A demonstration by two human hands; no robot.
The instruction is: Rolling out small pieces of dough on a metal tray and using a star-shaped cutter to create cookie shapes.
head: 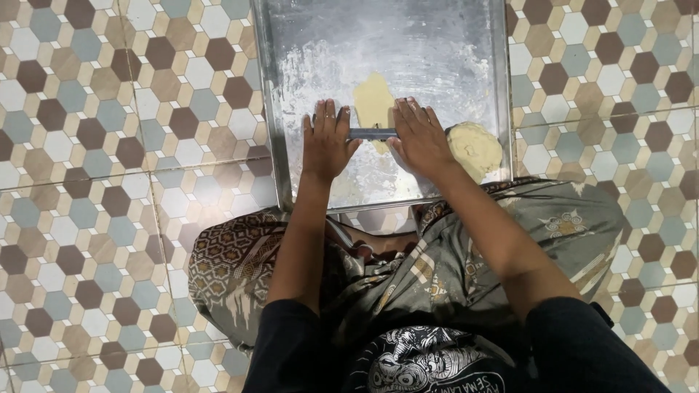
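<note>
Left hand: pressed flat, open, on the metal rod.
Right hand: likewise.
Flattened dough: under rod, seemingly.
Dough lump: right of rod.

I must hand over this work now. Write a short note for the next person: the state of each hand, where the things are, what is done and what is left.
Left hand: flat, palm down on the left end of the metal rolling pin.
Right hand: flat on the pin's right end.
Things: the pin lies across a thin yellow dough sheet on the floured metal tray, which sits on the tiled floor. A dough lump rests at the tray's right edge.
Done: one piece is partly rolled flat.
Left: the lump is not yet rolled.
</note>
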